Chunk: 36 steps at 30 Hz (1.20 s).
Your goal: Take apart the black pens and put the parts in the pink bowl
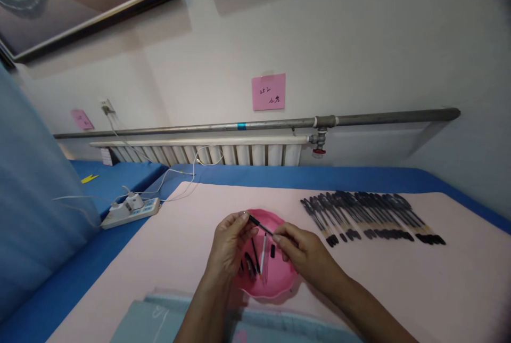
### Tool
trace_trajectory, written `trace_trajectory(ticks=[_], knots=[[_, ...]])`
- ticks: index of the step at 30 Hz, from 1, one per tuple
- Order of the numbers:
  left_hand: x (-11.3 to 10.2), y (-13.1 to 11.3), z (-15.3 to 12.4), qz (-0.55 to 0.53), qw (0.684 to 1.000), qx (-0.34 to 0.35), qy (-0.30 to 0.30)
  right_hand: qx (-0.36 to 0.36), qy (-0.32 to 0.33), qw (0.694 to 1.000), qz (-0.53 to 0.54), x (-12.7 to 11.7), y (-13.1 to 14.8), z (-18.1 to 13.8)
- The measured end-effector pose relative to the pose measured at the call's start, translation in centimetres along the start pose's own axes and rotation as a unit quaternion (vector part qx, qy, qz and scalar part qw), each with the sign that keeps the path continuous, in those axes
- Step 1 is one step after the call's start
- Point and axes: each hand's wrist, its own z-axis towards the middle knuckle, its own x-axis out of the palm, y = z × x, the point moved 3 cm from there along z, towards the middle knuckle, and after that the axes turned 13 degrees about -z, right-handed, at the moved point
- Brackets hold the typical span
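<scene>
1. Well, the black pen piece [261, 226] sits between the two hands, slanting down from the left fingers to the right ones, above the pink dish [275, 285].
2. The left hand [225, 244] has its thumb and forefinger pinched on the thicker upper end; the right hand [303, 252] has its fingers closed on the slimmer lower end.
3. Below the fingers, inside the dish, I count one short black cap [272, 251], one slim white stick [263, 252] with a dark tip and one thin dark rod [255, 255].
4. Beside these, nearer the left wrist, lie a few black pieces [249, 266], partly hidden by the hand, so I can't count them.
5. Well apart, to the right of the dish, one long row of pens [361, 210] lies side by side on the pink sheet [179, 258] covering the table [279, 175]. They overlap too much for an exact count, but they number well over ten.
6. Over to the left is one white power strip [149, 206] with two white plugs [134, 202] in it.
7. Two pink notes [269, 92] hang on the wall [359, 55], one above the pipe [279, 124], the other farther left.
</scene>
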Motion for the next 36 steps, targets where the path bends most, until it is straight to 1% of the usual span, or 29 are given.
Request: trace_trajectory(ticks=[2,5,7,9,11,13,15,19,21,24,27,29,33,36], knots=[[0.2,0.1,-0.1,0.018,1.000,0.007,0.002,0.003,-0.005,1.000,0.000,-0.2,0.2,0.0],[0.6,-0.1,-0.2,0.067,0.997,0.020,0.011,-0.007,-0.011,0.999,-0.041,-0.4,0.3,0.1],[0.6,-0.7,-0.4,0.124,0.991,0.034,0.022,0.017,-0.005,1.000,0.003,-0.7,-0.1,0.3],[0.3,-1.3,-0.6,0.201,0.978,0.043,0.035,0.064,-0.015,0.994,0.087,-1.1,-0.8,0.6],[-0.3,-1.6,-0.8,0.288,0.956,0.033,0.051,0.096,-0.038,0.984,0.143,-1.6,-1.4,0.8],[-0.9,-1.2,-1.0,0.364,0.929,0.023,0.063,0.100,-0.053,0.981,0.158,-2.0,-1.8,1.0],[-1.4,-0.6,-0.9,0.421,0.904,0.035,0.062,0.104,-0.056,0.978,0.172,-2.2,-2.0,1.1],[-1.8,0.0,0.0,0.503,0.860,0.085,0.031,0.113,-0.052,0.973,0.196,-2.3,-1.9,1.1],[-2.0,-0.4,0.5,0.537,0.837,0.101,0.019,0.118,-0.053,0.970,0.205,-2.3,-1.8,1.1],[-2.2,-1.6,0.8,0.584,0.804,0.109,0.016,0.123,-0.055,0.967,0.215,-2.5,-1.8,1.1],[-2.6,-2.7,0.8,0.627,0.773,0.095,0.016,0.126,-0.060,0.966,0.218,-2.7,-1.9,1.1],[-2.8,-3.0,0.6,0.651,0.755,0.076,0.016,0.129,-0.064,0.965,0.218,-2.7,-1.9,1.1],[-2.8,-2.3,0.4,0.692,0.720,0.033,0.037,0.133,-0.067,0.964,0.219,-2.8,-2.0,1.1],[-2.3,-1.9,0.3,0.699,0.712,0.016,0.057,0.133,-0.068,0.963,0.223,-2.8,-1.8,1.1]])
